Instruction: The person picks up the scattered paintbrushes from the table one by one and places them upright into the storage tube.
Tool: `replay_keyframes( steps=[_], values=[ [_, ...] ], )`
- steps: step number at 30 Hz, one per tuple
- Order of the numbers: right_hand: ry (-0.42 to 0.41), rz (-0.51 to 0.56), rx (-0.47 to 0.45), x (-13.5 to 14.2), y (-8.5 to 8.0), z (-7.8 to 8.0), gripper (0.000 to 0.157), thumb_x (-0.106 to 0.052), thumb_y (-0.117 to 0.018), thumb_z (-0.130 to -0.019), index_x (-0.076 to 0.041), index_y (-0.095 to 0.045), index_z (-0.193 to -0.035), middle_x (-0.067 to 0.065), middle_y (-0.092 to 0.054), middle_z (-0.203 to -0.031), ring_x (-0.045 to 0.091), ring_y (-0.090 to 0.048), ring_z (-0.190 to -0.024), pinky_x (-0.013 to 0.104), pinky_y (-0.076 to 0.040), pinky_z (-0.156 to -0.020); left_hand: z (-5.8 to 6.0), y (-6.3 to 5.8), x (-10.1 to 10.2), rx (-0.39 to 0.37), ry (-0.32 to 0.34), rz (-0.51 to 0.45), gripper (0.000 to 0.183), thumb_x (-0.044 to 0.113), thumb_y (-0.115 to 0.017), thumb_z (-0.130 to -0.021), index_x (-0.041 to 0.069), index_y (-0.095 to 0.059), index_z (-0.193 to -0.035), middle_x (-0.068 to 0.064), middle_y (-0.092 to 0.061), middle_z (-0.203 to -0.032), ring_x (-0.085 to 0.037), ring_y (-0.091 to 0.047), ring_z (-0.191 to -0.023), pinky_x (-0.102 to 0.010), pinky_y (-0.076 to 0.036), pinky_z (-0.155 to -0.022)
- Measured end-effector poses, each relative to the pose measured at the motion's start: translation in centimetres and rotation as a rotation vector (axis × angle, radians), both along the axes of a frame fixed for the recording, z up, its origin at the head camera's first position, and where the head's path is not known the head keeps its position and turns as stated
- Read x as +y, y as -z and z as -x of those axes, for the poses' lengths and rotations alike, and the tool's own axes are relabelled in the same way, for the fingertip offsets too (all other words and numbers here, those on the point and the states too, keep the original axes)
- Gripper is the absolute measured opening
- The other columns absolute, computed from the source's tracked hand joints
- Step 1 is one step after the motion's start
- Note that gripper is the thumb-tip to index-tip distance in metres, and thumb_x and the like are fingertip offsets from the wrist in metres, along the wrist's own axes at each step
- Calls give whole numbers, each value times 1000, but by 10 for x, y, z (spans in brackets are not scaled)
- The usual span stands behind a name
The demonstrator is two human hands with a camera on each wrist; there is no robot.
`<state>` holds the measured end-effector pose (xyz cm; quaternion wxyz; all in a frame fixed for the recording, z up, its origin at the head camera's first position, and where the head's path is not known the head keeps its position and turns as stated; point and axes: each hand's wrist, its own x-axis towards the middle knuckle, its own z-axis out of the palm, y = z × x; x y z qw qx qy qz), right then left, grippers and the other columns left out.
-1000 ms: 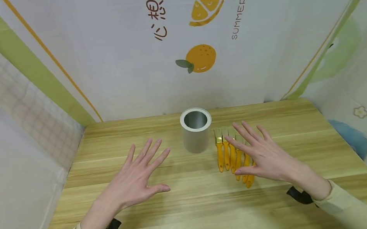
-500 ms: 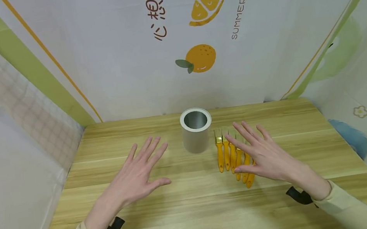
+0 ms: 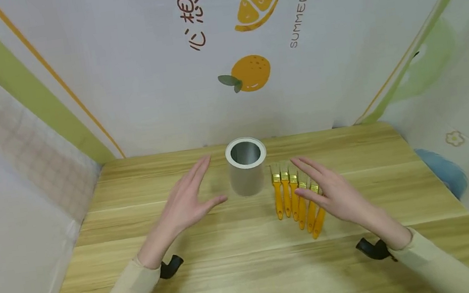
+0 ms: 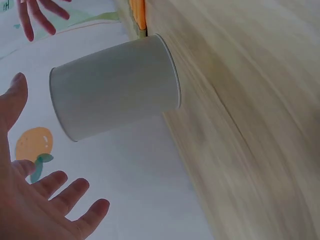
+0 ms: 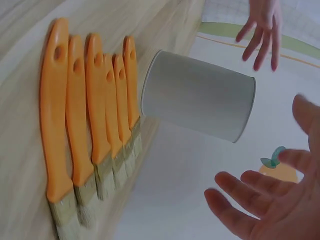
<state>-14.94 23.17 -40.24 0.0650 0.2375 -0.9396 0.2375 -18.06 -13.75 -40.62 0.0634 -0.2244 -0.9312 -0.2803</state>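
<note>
A pale grey-white can (image 3: pixel 248 179), open at the top, stands upright near the back of the wooden table. To its right, several paintbrushes (image 3: pixel 288 199) with orange handles lie side by side, bristles toward the back. My left hand (image 3: pixel 185 201) hovers left of the can, thumb spread from the fingers and touching nothing. Over the right end of the brush row hangs my right hand (image 3: pixel 333 192), which holds nothing and hides part of the rightmost brushes. Both wrist views show the can's plain side and the fingers apart from it.
The wooden table (image 3: pixel 245 285) ends at a white printed curtain (image 3: pixel 156 102) behind the can. More cloth hangs along the left and right sides. A black strap piece (image 3: pixel 171 266) shows at the left wrist, another (image 3: pixel 372 249) at the right.
My left hand has moved forward and right, closer to the can, and its fingers have come together. The right hand has turned, fingers closer together. The head view has shifted slightly.
</note>
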Motion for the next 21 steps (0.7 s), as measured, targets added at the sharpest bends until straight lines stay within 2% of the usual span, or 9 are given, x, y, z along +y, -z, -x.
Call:
replay_keyframes(
  steps=[1,3,5,9,12,17,21],
  values=[
    [12,31,-17,-1,0,1,71,-44,-62,-102,-27,-29,-163,12,-44,-161,20,-67,-81,46,-59,-83,5,1,4,-33,-9,-32,105,54,-78,-86,23,-17,-166,-7,-25,-172,-37,-32,-155,-65,-30,-122],
    [28,90,-32,-2,2,3,70,-41,-63,-102,-26,-31,-162,11,-49,-158,26,-72,-99,48,-61,-88,14,6,13,-95,-25,-86,107,53,-79,-86,26,-14,-167,-6,-23,-173,-37,-27,-157,-67,-28,-122],
    [32,148,-45,-4,4,5,69,-36,-65,-102,-25,-34,-162,12,-54,-153,32,-70,-115,49,-62,-89,24,11,22,-146,-34,-144,110,49,-81,-85,26,-12,-167,-6,-22,-173,-36,-27,-158,-67,-28,-122],
    [27,271,-129,-12,9,14,64,-24,-66,-102,-19,-38,-159,18,-58,-146,33,-72,-111,47,-62,-89,40,19,37,-214,-32,-259,118,41,-86,-82,24,-6,-167,-6,-22,-173,-32,-28,-158,-65,-28,-123],
    [50,322,-200,-19,15,22,60,-20,-66,-102,-15,-42,-157,20,-63,-139,32,-72,-108,44,-63,-86,49,23,46,-242,-34,-330,123,38,-89,-80,21,-4,-167,-6,-21,-173,-30,-27,-158,-62,-26,-125],
    [108,333,-265,-30,26,33,58,-16,-67,-100,-9,-45,-153,24,-66,-132,30,-74,-98,36,-64,-77,61,29,60,-270,-42,-413,124,32,-92,-77,15,-8,-167,-9,-22,-173,-33,-31,-156,-61,-27,-125],
    [148,324,-301,-38,37,40,61,-11,-69,-97,-2,-45,-152,26,-67,-129,29,-75,-92,31,-64,-72,67,35,71,-288,-29,-475,118,26,-94,-74,12,-19,-164,-14,-34,-166,-38,-41,-148,-59,-35,-122]
  ],
)
